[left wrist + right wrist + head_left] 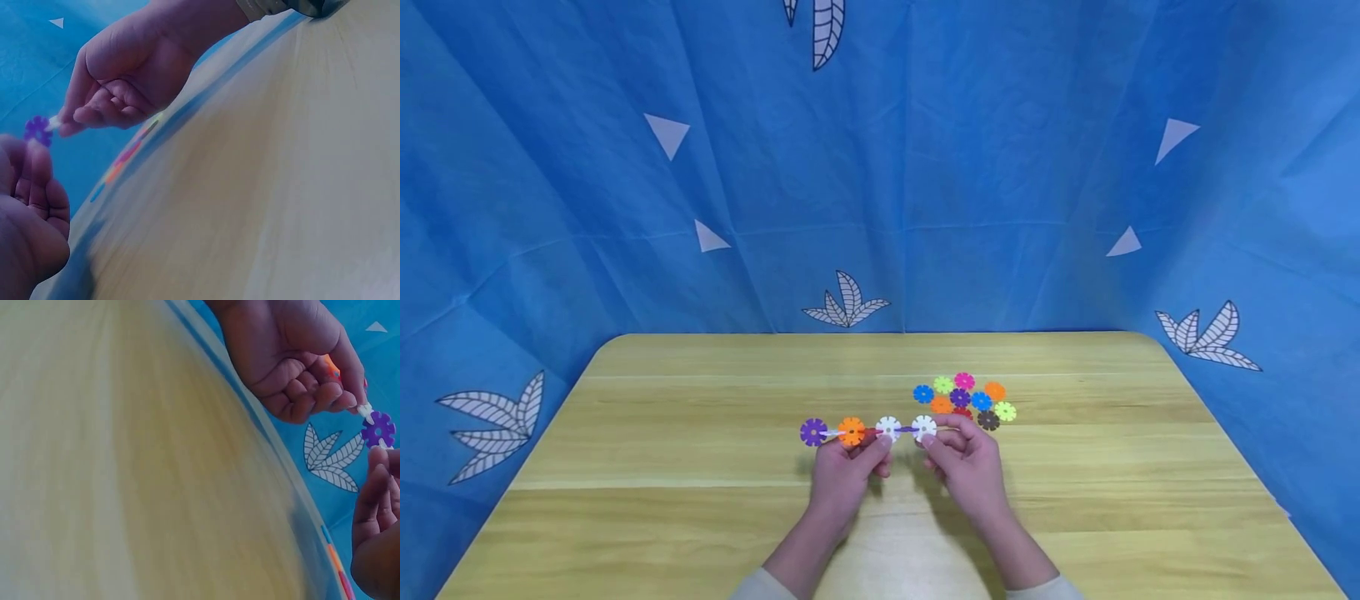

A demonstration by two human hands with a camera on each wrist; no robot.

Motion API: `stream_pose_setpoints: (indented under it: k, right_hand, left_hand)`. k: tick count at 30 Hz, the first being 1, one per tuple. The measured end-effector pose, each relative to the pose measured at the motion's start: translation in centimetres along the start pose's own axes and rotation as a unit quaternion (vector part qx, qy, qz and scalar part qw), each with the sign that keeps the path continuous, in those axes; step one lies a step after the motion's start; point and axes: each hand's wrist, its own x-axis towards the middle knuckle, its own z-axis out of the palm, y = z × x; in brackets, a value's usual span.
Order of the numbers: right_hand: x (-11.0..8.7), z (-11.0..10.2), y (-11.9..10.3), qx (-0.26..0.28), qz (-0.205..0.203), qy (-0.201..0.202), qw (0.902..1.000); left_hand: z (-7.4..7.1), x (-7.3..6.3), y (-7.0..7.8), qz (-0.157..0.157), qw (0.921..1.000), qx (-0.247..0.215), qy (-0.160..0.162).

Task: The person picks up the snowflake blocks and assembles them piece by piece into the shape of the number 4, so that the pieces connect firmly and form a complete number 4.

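Observation:
A chain of snowflake discs hangs level above the table between both hands. From left to right it runs purple disc (812,432), white one edge-on, orange disc (852,431), red one edge-on, white disc (889,428), purple disc (379,429) edge-on in the head view, and an end white disc (924,427). My left hand (844,478) pinches the white disc left of the edge-on purple one, thumb on its lower face. The end white disc is pinched by my right hand (970,471). In the right wrist view, the purple disc sits between both hands' fingertips, slotted into the white ones.
Loose snowflake discs in pink (965,381), blue (923,394), dark brown (988,420) and other colours lie in a cluster just beyond my right hand. The wooden table (685,417) ends at a blue curtain (985,167) behind it.

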Motion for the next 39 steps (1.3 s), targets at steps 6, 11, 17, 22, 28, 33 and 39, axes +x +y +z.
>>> stream_pose_setpoints:
  k: [6,11,17,22,28,33,39]
  right_hand:
    - [0.2,-0.2,-0.1,0.034,0.018,0.034,0.9987]
    - [0.4,-0.6,-0.3,0.053,0.028,0.052,0.9968]
    - [0.5,-1.1,-0.7,0.060,0.036,0.059,0.9958]
    - [0.4,-1.5,-0.8,0.063,0.042,0.065,0.9950]
    - [0.7,-2.1,-0.6,0.070,0.036,0.064,0.9948]
    - [0.8,-2.4,-0.3,0.067,0.034,0.063,0.9951]
    - [0.9,-2.5,-0.2,0.058,0.041,0.062,0.9956]
  left_hand:
    - [-0.3,0.1,0.0,0.001,0.9994,-0.033,-0.009]
    - [-1.5,0.4,0.3,0.004,0.9970,-0.077,0.009]
    - [-3.2,0.8,1.3,0.028,0.9967,-0.065,0.040]
    - [-4.2,0.9,2.0,0.037,0.9958,-0.079,0.027]
    - [-5.0,1.2,2.3,0.026,0.9983,-0.052,0.013]
    - [-5.2,1.1,2.1,0.017,0.9995,-0.023,-0.009]
    - [-5.4,1.1,2.1,0.005,0.9996,-0.012,-0.025]
